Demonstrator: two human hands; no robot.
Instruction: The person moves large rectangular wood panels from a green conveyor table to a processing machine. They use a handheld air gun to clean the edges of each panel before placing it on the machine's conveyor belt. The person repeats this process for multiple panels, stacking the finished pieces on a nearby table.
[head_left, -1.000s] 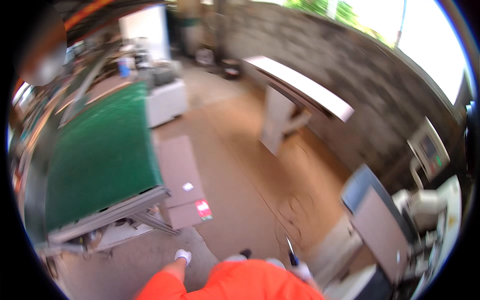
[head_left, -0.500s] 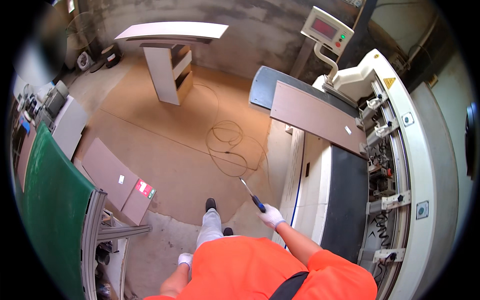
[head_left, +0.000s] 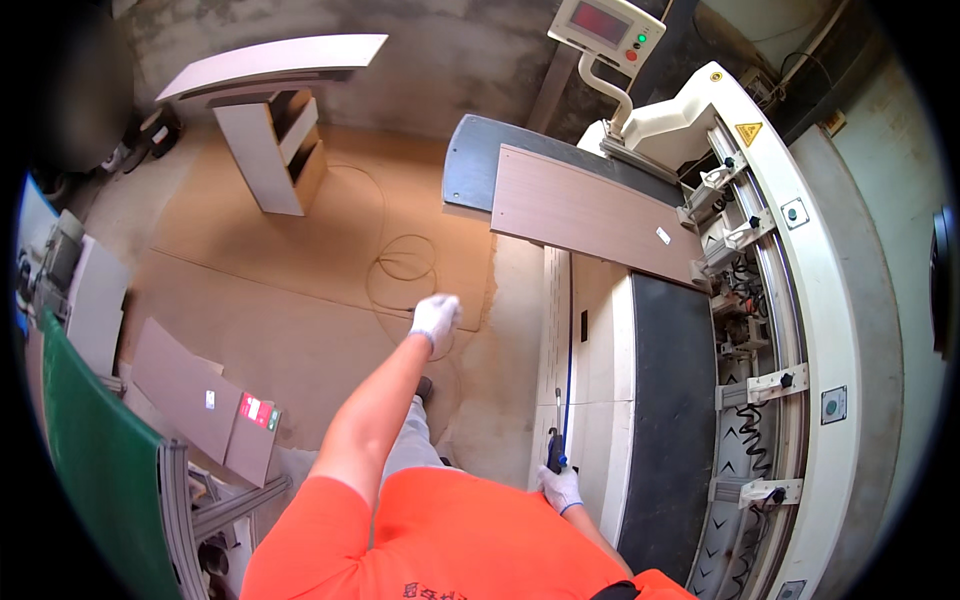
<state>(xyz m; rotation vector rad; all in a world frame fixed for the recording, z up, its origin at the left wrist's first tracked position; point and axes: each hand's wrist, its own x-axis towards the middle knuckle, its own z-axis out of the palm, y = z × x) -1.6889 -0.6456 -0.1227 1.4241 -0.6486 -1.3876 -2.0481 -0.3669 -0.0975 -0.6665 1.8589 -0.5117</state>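
My left hand (head_left: 435, 318) in a white glove reaches out ahead of my body, over the floor and the coiled hose. Its fingers look curled in, and I see nothing in them. In my right hand (head_left: 562, 488), also gloved in white, is a slim hand tool (head_left: 556, 448) with a black and blue handle and a thin metal shaft pointing away from me. That hand is low beside the white front of the long machine (head_left: 600, 400). On the machine's far end rests a brownish panel (head_left: 590, 208), its right edge against the clamps.
A control screen (head_left: 605, 25) stands above the machine. Ahead, a white board (head_left: 280, 62) lies across an open-sided cabinet (head_left: 265, 160). Thin hose (head_left: 405, 265) loops over brown sheeting on the floor. Panels (head_left: 185, 385) lean at left beside a green-topped table (head_left: 95, 450).
My left arm has swung up and forward from low at my side. The right hand has drawn back toward me with the tool. The view has shifted to the right.
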